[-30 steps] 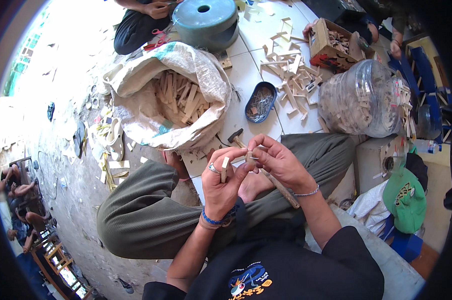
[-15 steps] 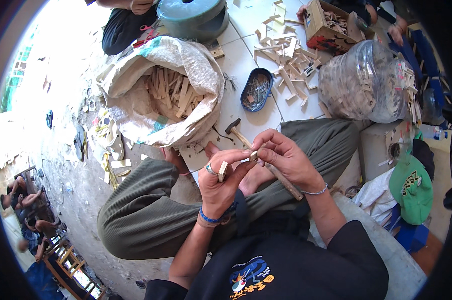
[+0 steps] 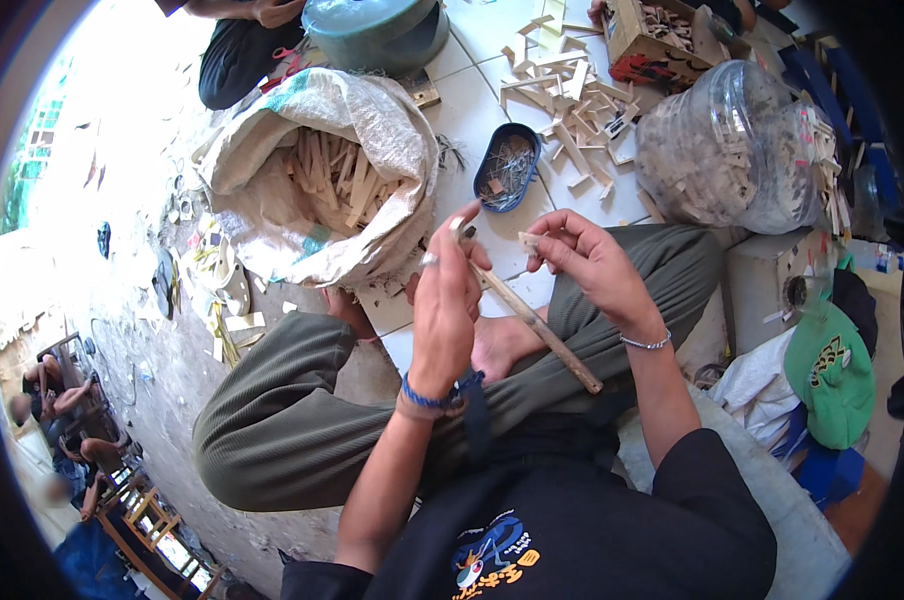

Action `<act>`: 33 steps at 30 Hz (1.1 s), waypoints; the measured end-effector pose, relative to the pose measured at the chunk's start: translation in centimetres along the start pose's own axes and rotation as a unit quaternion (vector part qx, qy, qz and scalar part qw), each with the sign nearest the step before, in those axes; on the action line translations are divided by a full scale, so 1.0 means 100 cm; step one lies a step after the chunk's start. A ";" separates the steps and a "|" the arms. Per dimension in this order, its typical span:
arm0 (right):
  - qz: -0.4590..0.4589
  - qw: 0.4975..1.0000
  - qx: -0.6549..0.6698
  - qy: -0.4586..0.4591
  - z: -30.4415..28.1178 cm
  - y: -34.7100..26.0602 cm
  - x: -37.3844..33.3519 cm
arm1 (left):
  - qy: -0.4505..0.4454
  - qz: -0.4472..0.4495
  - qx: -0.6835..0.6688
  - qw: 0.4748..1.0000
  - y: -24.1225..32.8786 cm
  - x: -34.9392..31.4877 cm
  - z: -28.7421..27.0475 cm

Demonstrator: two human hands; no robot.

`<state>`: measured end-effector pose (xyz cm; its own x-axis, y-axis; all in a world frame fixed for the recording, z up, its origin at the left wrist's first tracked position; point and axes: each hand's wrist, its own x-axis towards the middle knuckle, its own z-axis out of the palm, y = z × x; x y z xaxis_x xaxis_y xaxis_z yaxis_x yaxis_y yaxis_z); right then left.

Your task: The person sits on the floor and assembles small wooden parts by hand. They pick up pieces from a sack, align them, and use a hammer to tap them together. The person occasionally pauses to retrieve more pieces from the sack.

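My right hand (image 3: 582,258) is closed, pinching a small pale wood piece (image 3: 528,241) between thumb and fingertips. My left hand (image 3: 446,305) is turned edge-on beside it, with a blue cord on the wrist. Its fingers overlap and are partly smeared by motion, so any hold on a small thing is unclear. A hammer (image 3: 534,322) rests slantwise over my leg; its wooden handle shows, while its head is hidden behind my left hand. Just beyond my hands stands a dark blue oval tray (image 3: 480,182) with many thin nails in it.
A white woven sack (image 3: 242,165) of wood strips stands ahead on the left. Loose wood pieces (image 3: 572,95) lie on the tiles, near a clear plastic container (image 3: 727,145) and a cardboard box (image 3: 637,45). A green cap (image 3: 830,375) lies at right. Other people sit beyond.
My hands have come apart. The right keeps a small wood piece and has lifted slightly; the left has turned edge-on and risen in front of the hammer head.
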<state>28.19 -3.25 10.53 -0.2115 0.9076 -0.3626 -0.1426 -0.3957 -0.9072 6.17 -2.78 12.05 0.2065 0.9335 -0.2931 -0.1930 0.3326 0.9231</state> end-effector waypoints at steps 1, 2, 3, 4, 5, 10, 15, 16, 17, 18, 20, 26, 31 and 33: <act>0.005 1.000 -0.009 0.010 -0.007 0.005 0.003 | -0.032 -0.050 -0.052 0.997 -0.004 0.012 0.003; 0.009 1.000 0.006 0.017 -0.014 0.011 0.006 | -0.068 -0.078 -0.120 0.987 -0.011 0.024 0.009; 0.017 0.999 0.003 0.028 -0.022 0.017 0.011 | -0.118 -0.082 -0.201 0.969 -0.021 0.037 0.014; 0.022 0.999 0.000 0.037 -0.031 0.024 0.016 | -0.097 -0.123 -0.227 0.961 -0.032 0.053 0.019; 0.027 0.999 -0.003 0.046 -0.041 0.033 0.021 | -0.089 -0.143 -0.267 0.949 -0.046 0.066 0.025; 0.057 0.976 0.094 0.190 -0.067 0.089 0.036 | -0.013 -0.204 -0.306 0.930 -0.111 0.086 0.022; 0.083 0.963 0.161 0.201 -0.067 0.127 0.026 | -0.030 -0.209 -0.310 0.927 -0.131 0.083 0.005; 0.084 0.964 0.159 0.198 -0.067 0.128 0.024 | -0.029 -0.204 -0.305 0.930 -0.132 0.083 0.004; 0.075 0.966 0.160 0.190 -0.067 0.128 0.024 | -0.024 -0.199 -0.299 0.933 -0.132 0.085 0.005; 0.079 0.966 0.154 0.190 -0.067 0.127 0.024 | -0.026 -0.195 -0.302 0.933 -0.132 0.085 0.006; 0.076 0.968 0.150 0.186 -0.067 0.123 0.024 | -0.003 -0.134 -0.158 0.978 -0.134 0.086 0.011; 0.069 0.971 0.159 0.165 -0.057 0.119 0.025 | 0.029 0.075 0.080 0.994 -0.142 0.083 0.027; 0.052 0.974 0.172 0.137 -0.043 0.118 0.024 | -0.005 0.147 0.236 0.961 -0.152 0.078 0.031; 0.050 0.973 0.179 0.134 -0.037 0.119 0.023 | -0.020 0.147 0.289 0.946 -0.156 0.076 0.031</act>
<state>29.62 -5.34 -1.92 0.0109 0.8476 -0.5306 -0.4720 -0.4634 -0.7500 13.68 -1.32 -3.79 0.2636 0.9646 -0.0041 0.3067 -0.0798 0.9484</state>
